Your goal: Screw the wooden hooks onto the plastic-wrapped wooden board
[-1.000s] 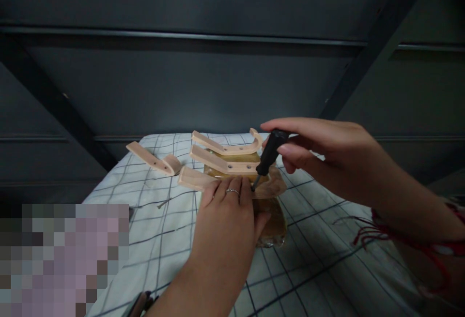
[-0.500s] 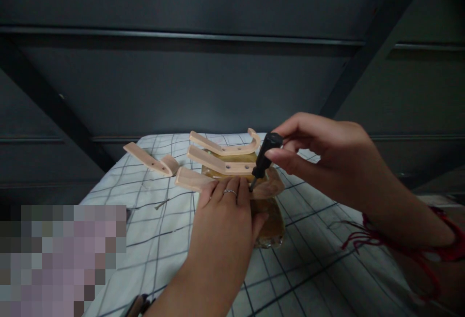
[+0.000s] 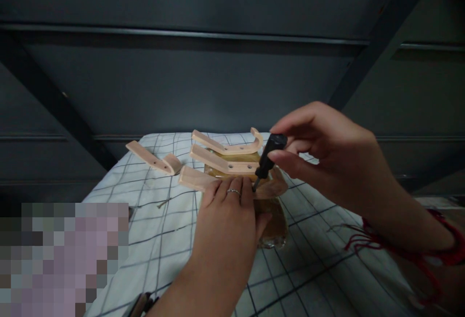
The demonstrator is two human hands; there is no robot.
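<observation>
A brown wooden board point(image 3: 275, 220) lies on a checked cloth point(image 3: 160, 230). Several pale wooden hooks lie across the board; the nearest hook point(image 3: 192, 178) sits under the fingers of my left hand point(image 3: 228, 220), which presses flat on it, fingers stretched out, a ring on one finger. My right hand point(image 3: 327, 155) pinches the black handle of a small screwdriver point(image 3: 268, 159), held nearly upright. Its tip meets the nearest hook just right of my left fingertips. Two more hooks point(image 3: 225, 164) lie behind it on the board.
One loose wooden hook point(image 3: 154, 160) lies on the cloth to the left. A dark wall with slanted beams point(image 3: 54, 101) rises close behind the table. A blurred patch covers the lower left corner. A red cord point(image 3: 366, 239) hangs at my right wrist.
My right hand's fingers have shifted around the screwdriver handle, rising slightly, as the tool turns in place. My left hand and the hooks have stayed put.
</observation>
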